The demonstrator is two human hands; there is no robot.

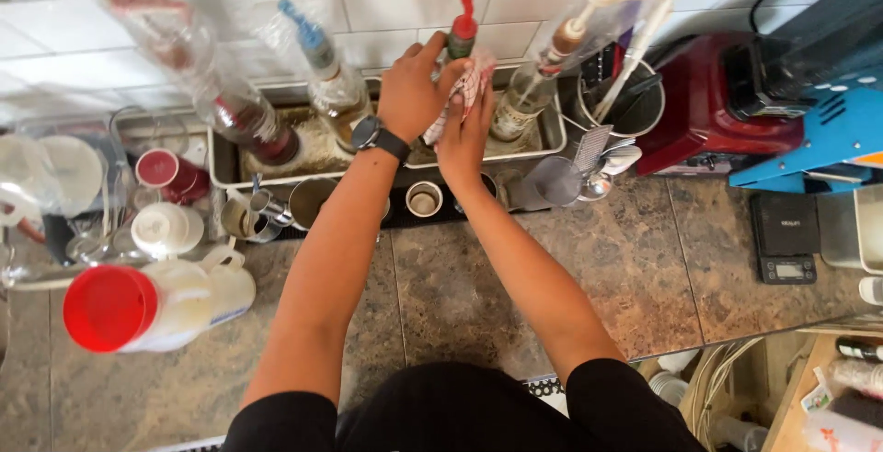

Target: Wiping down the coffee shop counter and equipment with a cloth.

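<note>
Both my hands reach over the counter to a pump bottle [461, 34] with a red pump top, standing in a metal tray [550, 130] against the tiled wall. My left hand [414, 84], with a black watch on the wrist, grips the bottle's body. My right hand [464, 125] presses a white cloth with red checks [472, 89] against the bottle's side. The lower part of the bottle is hidden behind my hands and the cloth.
Other pump bottles wrapped in clear plastic [326, 70] [552, 57] stand in the tray. Metal jiggers and cups [425, 199] line a black mat. A white jug with a red lid [156, 303] lies left. A red blender [717, 93] and a small scale [784, 236] are right.
</note>
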